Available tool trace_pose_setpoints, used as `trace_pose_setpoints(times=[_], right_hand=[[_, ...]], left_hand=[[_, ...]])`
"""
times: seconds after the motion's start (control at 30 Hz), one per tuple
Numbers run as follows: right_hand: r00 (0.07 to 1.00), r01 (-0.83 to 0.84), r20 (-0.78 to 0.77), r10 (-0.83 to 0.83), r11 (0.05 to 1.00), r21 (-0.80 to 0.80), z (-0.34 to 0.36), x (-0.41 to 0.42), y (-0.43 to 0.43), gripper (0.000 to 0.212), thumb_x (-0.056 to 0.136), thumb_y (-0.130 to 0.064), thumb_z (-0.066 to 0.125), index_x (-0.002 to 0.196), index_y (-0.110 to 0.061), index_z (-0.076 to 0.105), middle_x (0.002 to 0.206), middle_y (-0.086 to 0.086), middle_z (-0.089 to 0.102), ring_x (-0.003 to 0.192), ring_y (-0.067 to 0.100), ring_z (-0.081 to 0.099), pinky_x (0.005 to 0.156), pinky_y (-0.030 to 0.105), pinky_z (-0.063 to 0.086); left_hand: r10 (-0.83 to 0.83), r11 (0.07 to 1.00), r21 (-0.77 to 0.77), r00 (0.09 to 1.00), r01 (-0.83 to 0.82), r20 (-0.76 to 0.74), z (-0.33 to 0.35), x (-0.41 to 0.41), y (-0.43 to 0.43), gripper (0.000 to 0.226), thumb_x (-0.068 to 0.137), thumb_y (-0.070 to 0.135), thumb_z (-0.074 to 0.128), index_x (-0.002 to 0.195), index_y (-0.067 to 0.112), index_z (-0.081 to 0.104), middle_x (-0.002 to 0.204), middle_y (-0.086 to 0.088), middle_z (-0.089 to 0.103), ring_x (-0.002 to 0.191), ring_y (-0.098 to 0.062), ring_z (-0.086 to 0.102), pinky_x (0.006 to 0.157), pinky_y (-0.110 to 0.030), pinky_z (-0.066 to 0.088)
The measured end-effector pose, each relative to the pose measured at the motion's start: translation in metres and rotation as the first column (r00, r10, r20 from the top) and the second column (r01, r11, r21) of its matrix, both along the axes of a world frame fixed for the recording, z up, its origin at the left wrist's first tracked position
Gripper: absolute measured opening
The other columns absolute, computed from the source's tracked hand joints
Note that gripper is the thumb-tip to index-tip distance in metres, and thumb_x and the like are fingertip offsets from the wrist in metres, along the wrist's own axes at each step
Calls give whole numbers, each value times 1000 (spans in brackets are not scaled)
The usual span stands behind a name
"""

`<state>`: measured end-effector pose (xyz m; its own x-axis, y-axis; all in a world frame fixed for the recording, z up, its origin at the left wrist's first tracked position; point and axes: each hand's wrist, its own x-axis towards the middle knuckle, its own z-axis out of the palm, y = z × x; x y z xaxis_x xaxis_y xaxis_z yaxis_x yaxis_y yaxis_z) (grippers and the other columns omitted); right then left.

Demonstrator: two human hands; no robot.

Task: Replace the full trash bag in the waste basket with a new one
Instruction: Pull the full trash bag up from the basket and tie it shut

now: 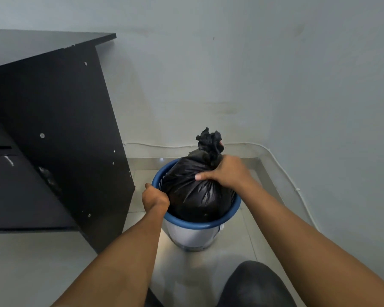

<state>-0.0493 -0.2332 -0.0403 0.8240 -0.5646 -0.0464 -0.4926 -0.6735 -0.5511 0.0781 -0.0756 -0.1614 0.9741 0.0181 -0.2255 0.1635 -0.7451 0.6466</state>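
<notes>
1. Trash bag (pixel 197 191): black, full, knotted at the top. It sits in the waste basket (pixel 200 224) and bulges above the blue rim. The basket stands on the tiled floor (pixel 208 273) near its far edge, by the wall, just beside the side panel of a dark desk (pixel 53 129).
2. Right hand (pixel 226 173): fingers curled round the gathered neck just under the knot, thumb laid along the bag's shoulder.
3. Left hand (pixel 154 198): closed over the basket's rim at its left side, apparently to hold it down.
4. Hazard, sticking: the bag fills the basket from wall to wall. Pulled straight up it may bind, and the basket would rise with it if the left hand slackens.
5. Hazard, tearing: the film looks drawn taut below the neck. A sharp tug against a heavy load could split it there and spill rubbish over the floor.
6. Hazard, knot: how tight it is I cannot tell. A loose one could slip open under the grip.
7. Hazard, surroundings: the desk panel is close on the left and a white cable (pixel 286 173) runs along the foot of the wall, so a swinging bag could strike one or catch the other.
8. New bag: none in view from where I stand.
</notes>
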Motion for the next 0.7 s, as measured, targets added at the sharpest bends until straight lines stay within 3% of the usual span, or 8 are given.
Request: trace_pose_setpoints(times=[0.07, 0.17, 0.3, 0.43, 0.53, 0.7], right_hand=[[997, -70, -44, 67, 996, -48, -16, -2, 2, 64, 57, -56, 86, 109, -22, 70, 103, 6, 73, 100, 29, 67, 83, 35, 54], [993, -60, 91, 70, 992, -109, -32, -3, 9, 12, 77, -21, 71, 77, -13, 63, 86, 12, 72, 88, 34, 67, 67, 32, 48], [947, -51, 315, 67, 997, -59, -26, -3, 12, 15, 82, -5, 57, 68, -10, 54, 69, 11, 64, 68, 30, 61, 57, 36, 43], [833, 58, 547, -89, 996, 74, -7, 7, 4, 20, 82, 1, 56, 65, -5, 49, 59, 6, 55, 53, 15, 47, 52, 35, 37], [804, 75, 585, -103, 995, 72, 8, 14, 1, 19, 82, 1, 58, 66, -1, 49, 57, 3, 52, 52, 14, 42, 51, 32, 35], [767, 69, 632, -108, 994, 86, 22, 9, 3, 38, 82, -3, 60, 56, -18, 37, 52, -2, 45, 50, 11, 36, 50, 29, 31]], left_hand=[[6, 1000, 12, 1000, -6, 7, -2, 0, -1, 37, 93, 2, 52, 129, 2, 45, 117, -22, 60, 106, -39, 61, 78, -45, 52], [4, 1000, 22, 1000, -4, 12, -5, 1, 1, 39, 91, 0, 53, 129, 3, 44, 116, -21, 61, 105, -38, 62, 78, -45, 53], [-6, 1000, -19, 1000, 6, -4, -4, 1, 1, 38, 89, 5, 61, 124, 4, 46, 112, -19, 61, 100, -36, 63, 68, -38, 49], [3, 999, -44, 1000, -3, -2, -4, 3, -1, 36, 89, 7, 62, 122, 4, 47, 111, -19, 61, 99, -35, 63, 69, -38, 49], [16, 998, -63, 1000, -17, -10, -4, 4, -3, 36, 89, 6, 61, 122, 3, 47, 112, -20, 61, 100, -37, 63, 73, -40, 52], [1, 997, -83, 1000, -2, -18, -6, 6, 1, 34, 91, 7, 59, 122, 2, 47, 111, -20, 61, 99, -36, 63, 67, -37, 47]])
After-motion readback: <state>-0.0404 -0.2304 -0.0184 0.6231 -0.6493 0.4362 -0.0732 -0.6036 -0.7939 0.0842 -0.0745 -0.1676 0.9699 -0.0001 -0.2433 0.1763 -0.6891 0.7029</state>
